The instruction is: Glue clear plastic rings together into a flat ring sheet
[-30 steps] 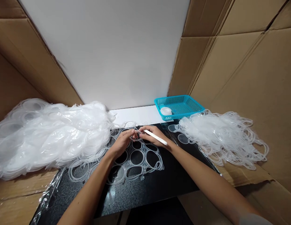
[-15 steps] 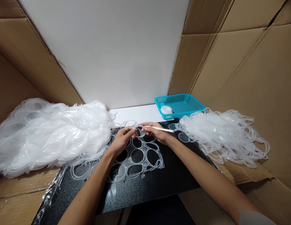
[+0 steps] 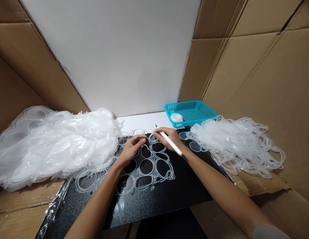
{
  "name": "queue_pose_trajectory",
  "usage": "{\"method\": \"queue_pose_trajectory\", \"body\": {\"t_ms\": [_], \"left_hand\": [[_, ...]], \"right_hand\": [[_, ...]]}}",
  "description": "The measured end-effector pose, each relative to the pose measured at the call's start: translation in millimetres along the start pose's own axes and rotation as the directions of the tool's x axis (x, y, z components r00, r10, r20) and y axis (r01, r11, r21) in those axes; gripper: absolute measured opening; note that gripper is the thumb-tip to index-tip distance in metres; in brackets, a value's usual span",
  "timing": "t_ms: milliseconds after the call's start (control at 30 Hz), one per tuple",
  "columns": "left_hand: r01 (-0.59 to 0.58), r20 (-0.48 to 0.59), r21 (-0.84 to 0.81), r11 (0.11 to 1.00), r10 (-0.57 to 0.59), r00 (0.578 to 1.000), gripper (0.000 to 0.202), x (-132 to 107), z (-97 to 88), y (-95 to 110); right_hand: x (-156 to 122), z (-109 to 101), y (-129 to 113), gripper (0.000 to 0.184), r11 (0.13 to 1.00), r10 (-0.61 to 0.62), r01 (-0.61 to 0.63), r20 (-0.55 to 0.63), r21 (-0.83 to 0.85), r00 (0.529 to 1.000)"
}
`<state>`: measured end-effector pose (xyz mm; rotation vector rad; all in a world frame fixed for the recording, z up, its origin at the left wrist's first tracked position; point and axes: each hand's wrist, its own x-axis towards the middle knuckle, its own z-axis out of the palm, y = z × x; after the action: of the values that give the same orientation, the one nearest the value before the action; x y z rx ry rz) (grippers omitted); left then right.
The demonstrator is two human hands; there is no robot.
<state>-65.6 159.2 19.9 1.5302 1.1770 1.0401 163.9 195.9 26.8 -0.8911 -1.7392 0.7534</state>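
Translucent plastic sheet (image 3: 138, 171), punched with rows of round openings, lies on the black tabletop (image 3: 154, 209) between the person's 2 forearms, its far edge reaching up to the fingers. The right hand (image 3: 169, 136) is closed around a slim white tool (image 3: 171, 144), held like a pen and slanted so that its thin dark tip points up and to the left, away from the body, while the thicker end rests back toward the wrist. The left hand (image 3: 131, 148) is curled over the sheet's far left part, thumb and forefinger close together; I cannot tell whether they pinch anything. A narrow gap separates the 2 hands. To the left rises a large, glossy heap of clear plastic sheets (image 3: 69, 142), overlapping the tabletop's edge. On the right sits a smaller tangle of looped plastic scraps (image 3: 231, 142), with 2 clear discs (image 3: 195, 146) on the black surface just beside it. Behind that, a blue basket (image 3: 194, 114) holds white discs (image 3: 176, 118) in its near left corner.
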Motion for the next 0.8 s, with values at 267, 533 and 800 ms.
{"method": "queue_pose_trajectory", "body": {"t_ms": [267,533,800], "left_hand": [[-0.313,0.19,0.506,0.804,0.25,0.949,0.015,-2.3,4.9,-17.2],[-0.333,0.166,0.536,0.776,0.29,0.943,0.013,2.2,0.8,-27.8],[-0.347,0.166,0.538,0.768,0.307,0.937,0.014,4.6,-0.2,-32.3]], "right_hand": [[69.3,-116.6,5.7,0.025,0.911,0.068,-0.102,-0.097,-0.401,0.993],[109.9,-141.1,24.8,0.025,0.824,0.182,-0.104,0.086,-0.556,0.98],[126.9,-130.1,67.8,0.017,0.779,0.291,-0.173,0.103,-0.603,0.951]]}}
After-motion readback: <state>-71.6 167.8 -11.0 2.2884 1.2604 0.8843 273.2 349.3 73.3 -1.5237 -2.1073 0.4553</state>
